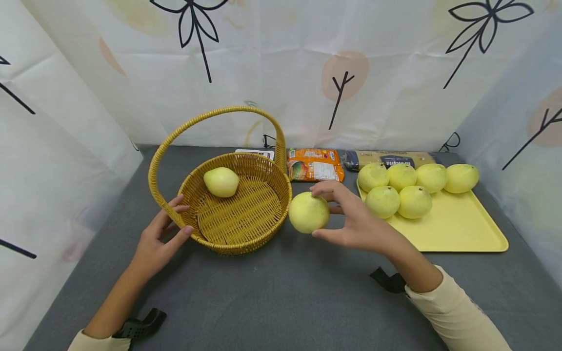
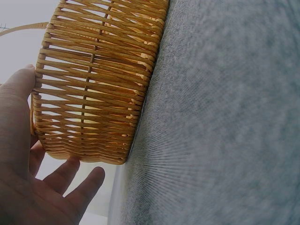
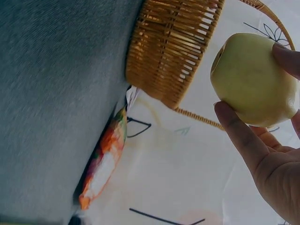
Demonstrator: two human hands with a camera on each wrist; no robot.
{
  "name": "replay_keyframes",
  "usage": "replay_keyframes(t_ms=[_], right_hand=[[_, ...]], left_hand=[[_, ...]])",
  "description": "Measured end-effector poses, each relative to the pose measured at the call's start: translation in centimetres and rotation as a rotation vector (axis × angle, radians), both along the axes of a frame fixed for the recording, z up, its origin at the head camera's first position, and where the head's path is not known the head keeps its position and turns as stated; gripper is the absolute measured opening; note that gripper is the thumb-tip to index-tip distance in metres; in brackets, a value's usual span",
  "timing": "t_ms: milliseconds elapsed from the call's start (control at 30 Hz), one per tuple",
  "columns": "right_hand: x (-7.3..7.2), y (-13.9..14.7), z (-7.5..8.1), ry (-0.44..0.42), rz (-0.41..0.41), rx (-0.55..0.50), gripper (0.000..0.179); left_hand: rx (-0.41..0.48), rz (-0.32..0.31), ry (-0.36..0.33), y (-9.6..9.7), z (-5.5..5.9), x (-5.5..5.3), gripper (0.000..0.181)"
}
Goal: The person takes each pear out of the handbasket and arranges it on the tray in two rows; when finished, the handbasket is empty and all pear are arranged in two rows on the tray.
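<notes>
My right hand [image 1: 351,219] holds a round pale yellow-green fruit [image 1: 309,212] between thumb and fingers, raised just right of the wicker basket's rim. In the right wrist view, the fruit [image 3: 255,79] has a small dark hollow on one side. The golden wicker basket [image 1: 239,248] stands upright with its tall arched handle. Inside it, toward the back left, lies one similar fruit [image 1: 221,182]. My left hand [image 1: 155,243] grips the basket's left side at the handle's foot. In the left wrist view, the thumb is at the rim and some fingers of the left hand [image 2: 33,187] are partly hidden behind the weave.
A yellow tray [image 1: 461,229] at the right bears several matching fruits [image 1: 415,202], grouped toward its back left. Along the back lie an orange packet [image 1: 313,165] and a long tan-and-blue package [image 1: 388,159]. A printed cloth [image 1: 272,73] hangs behind the grey tabletop [image 1: 263,302].
</notes>
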State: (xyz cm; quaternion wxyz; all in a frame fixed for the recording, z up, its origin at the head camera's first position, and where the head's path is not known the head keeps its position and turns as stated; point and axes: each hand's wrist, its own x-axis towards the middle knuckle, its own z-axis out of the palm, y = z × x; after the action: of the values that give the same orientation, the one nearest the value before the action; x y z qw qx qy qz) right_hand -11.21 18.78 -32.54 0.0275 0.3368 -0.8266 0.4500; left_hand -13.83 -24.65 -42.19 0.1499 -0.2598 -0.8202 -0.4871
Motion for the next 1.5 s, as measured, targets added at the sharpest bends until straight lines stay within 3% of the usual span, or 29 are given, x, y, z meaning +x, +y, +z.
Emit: replay_keyframes(t_ms=[133,267,800,967,1167,1367,1500], right_hand=[[0.4,1.6,0.3,-0.018,-0.061,0.053,0.072],[0.5,3.4,0.4,0.022,-0.121,0.091,0.075],[1.2,11.1,2.3,0.111,-0.413,-0.016,0.085],[1.3,13.9,2.8,0.097,-0.556,-0.026,0.086],[0.8,17.3,2.2,0.076,-0.697,-0.043,0.085],[0.9,20.3,1.7,0.001,-0.901,0.078,0.080],[1.0,22.0,1.2,-0.097,-1.000,0.169,0.079]], left_hand=[[0.004,-0.002,-0.005,0.0,0.0,0.0,0.059],[0.002,0.003,-0.007,0.0,0.1,0.0,0.059],[0.015,-0.008,0.014,-0.2,-0.2,0.0,0.059],[-0.001,0.010,0.001,0.2,0.3,0.3,0.058],[0.009,0.010,0.006,0.9,1.5,0.9,0.054],[-0.001,0.001,0.014,0.4,0.4,0.2,0.066],[0.008,-0.010,0.011,0.0,0.0,-0.1,0.065]])
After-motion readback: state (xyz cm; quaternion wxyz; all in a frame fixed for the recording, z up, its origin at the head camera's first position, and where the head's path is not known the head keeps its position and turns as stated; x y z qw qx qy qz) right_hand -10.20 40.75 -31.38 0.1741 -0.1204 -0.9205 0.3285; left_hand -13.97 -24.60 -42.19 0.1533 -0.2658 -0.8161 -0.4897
